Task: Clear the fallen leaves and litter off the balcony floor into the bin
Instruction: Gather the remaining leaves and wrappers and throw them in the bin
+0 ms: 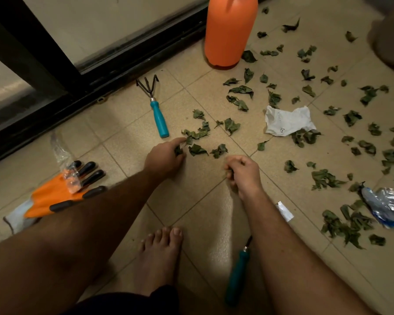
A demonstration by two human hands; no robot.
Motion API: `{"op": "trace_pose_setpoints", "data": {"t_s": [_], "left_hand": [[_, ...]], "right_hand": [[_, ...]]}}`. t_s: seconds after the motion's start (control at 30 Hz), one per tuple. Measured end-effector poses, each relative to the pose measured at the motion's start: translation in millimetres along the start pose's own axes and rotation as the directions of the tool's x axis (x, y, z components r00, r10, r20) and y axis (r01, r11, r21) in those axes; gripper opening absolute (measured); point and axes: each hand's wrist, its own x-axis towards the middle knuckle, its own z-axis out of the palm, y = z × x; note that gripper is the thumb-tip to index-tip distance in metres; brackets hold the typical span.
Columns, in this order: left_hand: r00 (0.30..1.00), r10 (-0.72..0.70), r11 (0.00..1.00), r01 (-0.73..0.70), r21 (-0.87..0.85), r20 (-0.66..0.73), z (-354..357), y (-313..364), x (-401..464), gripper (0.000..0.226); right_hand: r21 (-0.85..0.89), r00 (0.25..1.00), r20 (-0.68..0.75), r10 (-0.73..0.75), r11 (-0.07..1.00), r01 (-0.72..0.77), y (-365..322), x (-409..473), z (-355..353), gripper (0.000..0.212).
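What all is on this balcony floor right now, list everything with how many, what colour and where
leaves: many, dark green, scattered over the tiles, mostly right
paper scrap: one, white, crumpled, centre right
foil wrapper: one, silver and blue, right edge
small wrapper: one, white, beside the right forearm
hand rake: one, teal handle, by the door track
second tool: one, teal handle, bottom centre, head hidden
spray bottle: one, orange, upright, top centre
gloves: orange and black, count unclear, left
foot: one, bare, bottom centre
left hand: pinching leaves
right hand: curled round leaves
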Motion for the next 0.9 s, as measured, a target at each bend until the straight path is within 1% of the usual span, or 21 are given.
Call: {"op": "trace_pose_setpoints", "data": {"t_s": [0.07,0.13,0.23,0.3,0.37,0.43,0.47,0.53,0.57,0.6,0.63,0.7,0.73,0.77,0.8,0.83,0.87,0.9], "left_hand": [[0.999,0.044,0.996,-0.046,0.077,0.027,0,0,2,0.058],[0.997,0.065,0.992,-0.069,0.107,0.035,0,2,5,0.059],[0.999,0.038,0.997,-0.039,0.071,0.023,1,5,8,0.042],[1.0,0.027,0.997,-0.027,0.067,-0.001,3,5,11,0.029],[1.0,0.005,0.998,-0.005,0.065,-0.003,2,3,12,0.02],[1.0,-0.028,0.999,0.028,0.038,-0.002,0,-1,9,0.016],[0.999,-0.038,0.999,0.039,0.023,-0.007,-1,-3,6,0.016],[0.999,-0.039,0.999,0.039,0.001,-0.018,-3,-8,-2,0.015],[0.999,-0.033,0.999,0.032,-0.008,-0.023,-4,-11,-5,0.015],[0.999,-0.026,1.0,0.025,-0.016,-0.028,-5,-14,-7,0.015],[0.999,-0.022,1.0,0.021,-0.023,-0.032,-6,-16,-8,0.016],[0.999,-0.028,0.999,0.026,-0.039,-0.044,-8,-17,-8,0.018],[0.998,-0.033,0.998,0.03,-0.049,-0.049,-8,-16,-8,0.02],[0.998,-0.033,0.998,0.03,-0.06,-0.051,-7,-13,-7,0.023],[0.998,-0.028,0.997,0.024,-0.068,-0.05,-6,-10,-5,0.028],[0.999,-0.02,0.997,0.017,-0.071,-0.046,-5,-6,-4,0.033],[0.999,-0.012,0.997,0.009,-0.073,-0.041,-5,-2,-2,0.039],[0.999,0.0,0.997,-0.002,-0.073,-0.033,-4,3,0,0.045]], "right_hand": [[-0.129,0.992,-0.054,-0.115,0.986,0.107,-4,11,1,0.008],[-0.212,0.978,-0.071,-0.196,0.961,0.178,-6,18,2,0.005],[-0.32,0.962,-0.063,-0.265,0.919,0.232,-7,22,5,0.016],[-0.425,0.947,-0.031,-0.319,0.862,0.277,-9,23,7,0.026],[-0.574,0.922,0.031,-0.386,0.748,0.332,-13,29,12,0.037],[-0.716,0.901,0.122,-0.416,0.592,0.37,-17,36,16,0.043],[-0.776,0.898,0.175,-0.404,0.505,0.378,-18,40,18,0.044],[-0.856,0.898,0.252,-0.36,0.35,0.38,-19,45,21,0.04],[-0.869,0.898,0.26,-0.355,0.319,0.378,-18,46,21,0.033],[-0.866,0.896,0.248,-0.367,0.331,0.375,-18,46,20,0.024],[-0.845,0.897,0.221,-0.383,0.385,0.372,-17,45,18,0.015],[-0.737,0.907,0.131,-0.399,0.573,0.359,-13,39,12,0.006],[-0.647,0.922,0.077,-0.38,0.684,0.336,-11,35,9,0.008],[-0.524,0.945,0.035,-0.324,0.8,0.294,-8,31,5,0.012],[-0.359,0.971,0.018,-0.237,0.905,0.228,-6,26,1,0.015],[-0.165,0.991,0.028,-0.131,0.977,0.134,-5,21,-2,0.017],[0.043,0.998,0.063,-0.029,0.999,0.026,-4,16,-5,0.018],[0.222,0.993,0.106,0.051,0.972,-0.074,-3,12,-7,0.017]]}}
